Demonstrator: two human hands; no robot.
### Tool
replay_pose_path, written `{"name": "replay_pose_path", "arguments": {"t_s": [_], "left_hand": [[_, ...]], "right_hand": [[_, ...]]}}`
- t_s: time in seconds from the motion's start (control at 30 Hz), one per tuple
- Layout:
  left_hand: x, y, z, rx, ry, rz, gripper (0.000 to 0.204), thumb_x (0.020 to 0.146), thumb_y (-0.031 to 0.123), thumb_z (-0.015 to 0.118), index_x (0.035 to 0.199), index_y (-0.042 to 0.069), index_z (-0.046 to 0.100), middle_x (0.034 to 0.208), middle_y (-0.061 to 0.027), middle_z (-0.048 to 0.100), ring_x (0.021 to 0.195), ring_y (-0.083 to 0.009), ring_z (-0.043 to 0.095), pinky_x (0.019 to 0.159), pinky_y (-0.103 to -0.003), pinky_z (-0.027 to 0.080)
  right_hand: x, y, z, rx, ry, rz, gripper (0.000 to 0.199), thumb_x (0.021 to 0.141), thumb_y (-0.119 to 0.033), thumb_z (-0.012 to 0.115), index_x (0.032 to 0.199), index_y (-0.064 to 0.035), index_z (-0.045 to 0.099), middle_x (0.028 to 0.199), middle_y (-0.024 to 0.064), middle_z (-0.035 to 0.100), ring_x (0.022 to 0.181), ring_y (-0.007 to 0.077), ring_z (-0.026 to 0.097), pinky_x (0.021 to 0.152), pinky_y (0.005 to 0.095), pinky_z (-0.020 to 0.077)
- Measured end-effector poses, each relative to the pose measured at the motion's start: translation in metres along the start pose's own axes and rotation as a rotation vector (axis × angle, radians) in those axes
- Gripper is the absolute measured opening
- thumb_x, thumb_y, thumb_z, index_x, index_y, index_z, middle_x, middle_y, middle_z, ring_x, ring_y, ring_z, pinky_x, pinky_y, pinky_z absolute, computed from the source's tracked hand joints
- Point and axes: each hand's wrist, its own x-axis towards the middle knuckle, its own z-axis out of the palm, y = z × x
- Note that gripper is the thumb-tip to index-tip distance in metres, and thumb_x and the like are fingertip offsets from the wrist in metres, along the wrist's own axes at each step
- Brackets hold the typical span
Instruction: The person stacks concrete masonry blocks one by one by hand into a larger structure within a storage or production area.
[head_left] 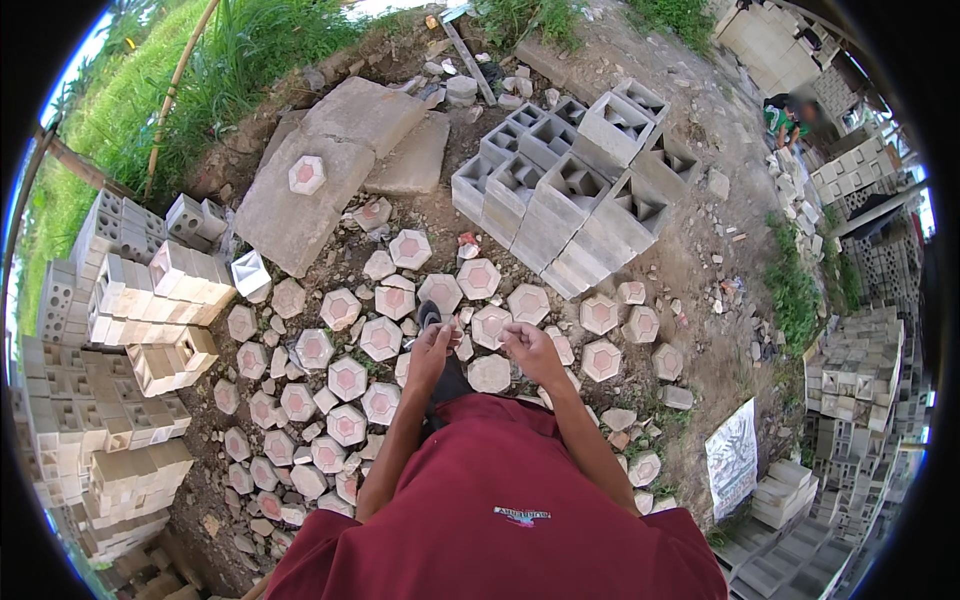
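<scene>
My left hand point(432, 352) hangs in front of my body with its fingers curled in. To its right, my right hand point(532, 352) is also closed, its fingertips turned inward. Whether anything small is in either hand cannot be made out. The hands are apart from each other. Below and around them lie hexagonal paving stones with pinkish centres; one such paver point(490, 326) shows between my hands. A plain grey hexagonal paver point(489, 374) lies nearer my body. My dark shoe point(429, 313) is on the ground just beyond my left hand.
Hollow concrete blocks point(585, 180) stand stacked ahead to the right. Left of them, a concrete slab point(320, 200) bears a single hexagonal paver point(307, 175). More block stacks line the left point(150, 290) and right point(855, 370) sides. A person in green point(783, 122) is far right.
</scene>
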Motion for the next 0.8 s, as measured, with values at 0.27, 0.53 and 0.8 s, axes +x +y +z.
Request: {"name": "replay_pose_path", "arguments": {"t_s": [0.27,0.53,0.8], "left_hand": [[0.207,0.106,-0.068,0.089,-0.055,0.193,0.031,0.097,0.029,0.047,0.109,0.003,0.060,0.098,-0.0058,0.066,0.087,-0.0128,0.061,0.075,-0.027,0.045],[0.323,0.185,-0.139,0.099,-0.008,0.184,0.035,0.097,0.031,0.046,0.111,0.002,0.059,0.098,-0.0066,0.066,0.089,-0.0139,0.061,0.078,-0.029,0.046],[0.425,0.191,-0.155,-0.061,0.133,0.009,0.033,0.098,0.030,0.046,0.112,0.003,0.060,0.099,-0.0074,0.067,0.091,-0.0148,0.063,0.077,-0.029,0.048]], "right_hand": [[0.208,-0.057,0.035,0.007,0.071,-0.036,0.031,0.088,-0.022,0.062,0.105,0.0042,0.060,0.088,0.0082,0.066,0.078,0.0133,0.063,0.073,0.0267,0.0497],[0.347,-0.122,0.073,-0.088,0.056,-0.110,0.033,0.088,-0.024,0.062,0.107,0.0024,0.061,0.089,0.0093,0.067,0.079,0.0140,0.063,0.075,0.0271,0.0500],[0.484,-0.124,0.076,-0.119,0.021,-0.049,0.028,0.087,-0.026,0.063,0.101,-0.0009,0.064,0.088,0.0094,0.068,0.079,0.0168,0.064,0.073,0.0288,0.0504]]}}
